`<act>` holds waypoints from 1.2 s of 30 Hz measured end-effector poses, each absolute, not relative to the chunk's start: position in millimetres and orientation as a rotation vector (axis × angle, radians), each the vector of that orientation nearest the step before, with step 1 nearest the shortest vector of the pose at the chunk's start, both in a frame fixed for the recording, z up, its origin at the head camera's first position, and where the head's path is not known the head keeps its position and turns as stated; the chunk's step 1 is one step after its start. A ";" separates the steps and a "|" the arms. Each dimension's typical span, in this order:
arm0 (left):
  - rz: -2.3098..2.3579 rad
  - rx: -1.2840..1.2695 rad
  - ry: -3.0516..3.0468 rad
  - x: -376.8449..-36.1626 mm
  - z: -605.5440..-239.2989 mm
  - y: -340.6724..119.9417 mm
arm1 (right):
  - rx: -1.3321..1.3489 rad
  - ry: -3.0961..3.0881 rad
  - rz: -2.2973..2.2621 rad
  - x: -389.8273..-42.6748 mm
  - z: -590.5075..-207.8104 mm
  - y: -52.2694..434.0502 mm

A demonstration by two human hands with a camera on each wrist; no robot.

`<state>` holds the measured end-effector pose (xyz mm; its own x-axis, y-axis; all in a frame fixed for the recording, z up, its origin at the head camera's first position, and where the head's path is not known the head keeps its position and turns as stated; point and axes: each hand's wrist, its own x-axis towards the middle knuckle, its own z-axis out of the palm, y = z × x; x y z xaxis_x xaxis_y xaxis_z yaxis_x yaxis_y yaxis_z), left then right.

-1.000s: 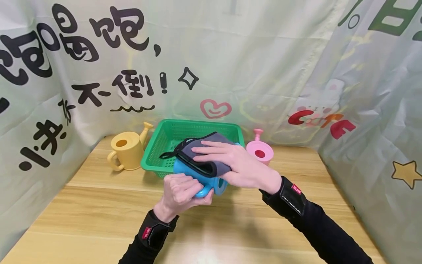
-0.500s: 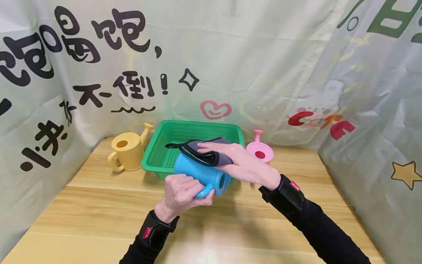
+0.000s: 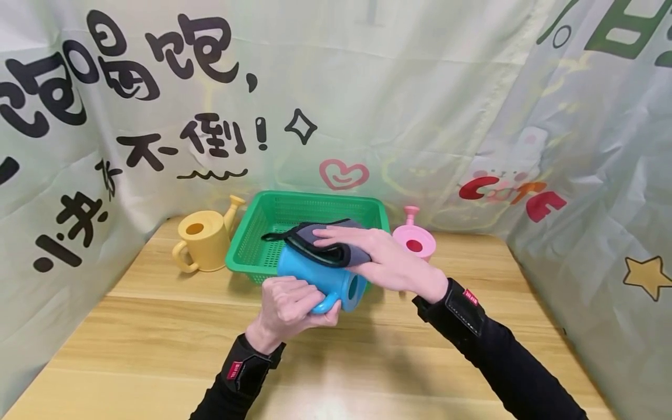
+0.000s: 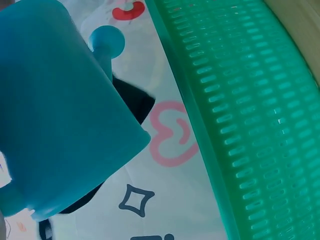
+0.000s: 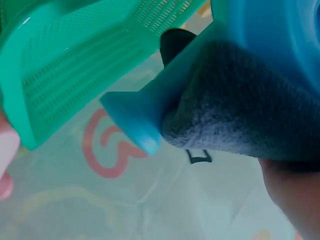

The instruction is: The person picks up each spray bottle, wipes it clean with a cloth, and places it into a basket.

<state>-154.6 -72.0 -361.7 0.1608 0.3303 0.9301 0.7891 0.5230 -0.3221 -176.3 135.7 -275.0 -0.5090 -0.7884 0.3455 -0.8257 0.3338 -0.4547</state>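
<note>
The left hand [image 3: 291,306] curls round the handle [image 3: 328,303] of 1 tilted blue watering can [image 3: 310,272] while the right hand [image 3: 383,256], fingers nearly straight, presses gray cloth [image 5: 240,110] against it.

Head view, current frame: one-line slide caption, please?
Left hand holds a tilted blue watering can while the right hand presses a gray cloth against it, near a green basket.
</note>
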 end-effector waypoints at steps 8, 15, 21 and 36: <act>-0.439 -1.042 -1.433 -154.9 -362.2 -72.5 | 1.528 -2.418 0.745 -168.3 -275.9 133.1; -0.445 -1.047 -1.425 -153.7 -360.0 -71.7 | 1.567 -2.395 0.810 -166.6 -272.1 135.0; -0.443 -1.036 -1.442 -153.2 -360.6 -71.7 | 1.372 -2.552 1.182 -171.8 -276.7 136.9; -0.522 -0.983 -1.560 -152.8 -363.8 -77.4 | 0.758 -1.972 2.089 -145.9 -283.4 144.2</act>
<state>-152.8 -77.4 -363.8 0.0137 0.3027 0.9530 0.8155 0.5481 -0.1859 -145.9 144.2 -283.4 -0.8565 -0.2169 0.4684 -0.4551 -0.1106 -0.8835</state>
